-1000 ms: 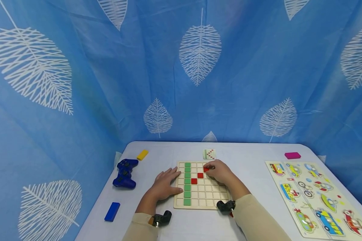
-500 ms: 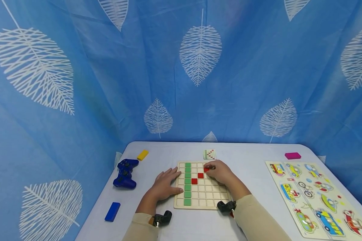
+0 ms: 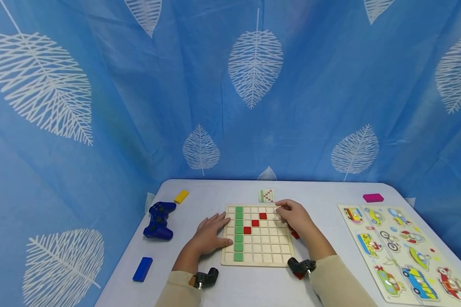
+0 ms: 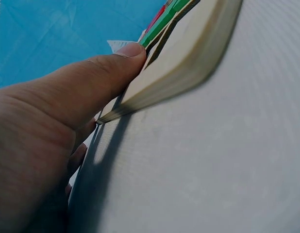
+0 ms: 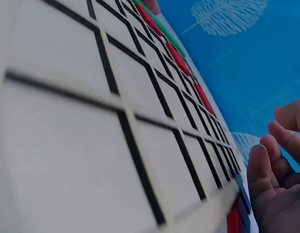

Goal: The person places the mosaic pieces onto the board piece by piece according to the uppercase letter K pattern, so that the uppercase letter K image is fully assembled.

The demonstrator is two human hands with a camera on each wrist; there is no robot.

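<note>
A wooden grid board [image 3: 266,258] lies on the white table, a column of green tiles [image 3: 238,238] near its left side. Three red tiles [image 3: 255,223] climb diagonally to the right from that column. My left hand [image 3: 208,237] rests at the board's left edge, fingers extended; in the left wrist view its thumb [image 4: 104,73] touches the board's rim. Over the upper right edge is my right hand [image 3: 297,217], fingers loosely bent. In the right wrist view, that hand [image 5: 283,179] holds nothing that shows. Partly hidden under it are loose red tiles [image 3: 294,233] beside the board.
Behind the board lies a small pattern card [image 3: 266,196]. A blue game controller [image 3: 159,221], a yellow block [image 3: 181,196] and a blue block [image 3: 142,269] are at left. To the right are a picture puzzle board [image 3: 403,256] and a magenta block [image 3: 373,198].
My right hand has left the uppermost red tile and moved right to the board's edge, so that tile shows fully. Red tiles beside the board have come into view. The left hand stays put.
</note>
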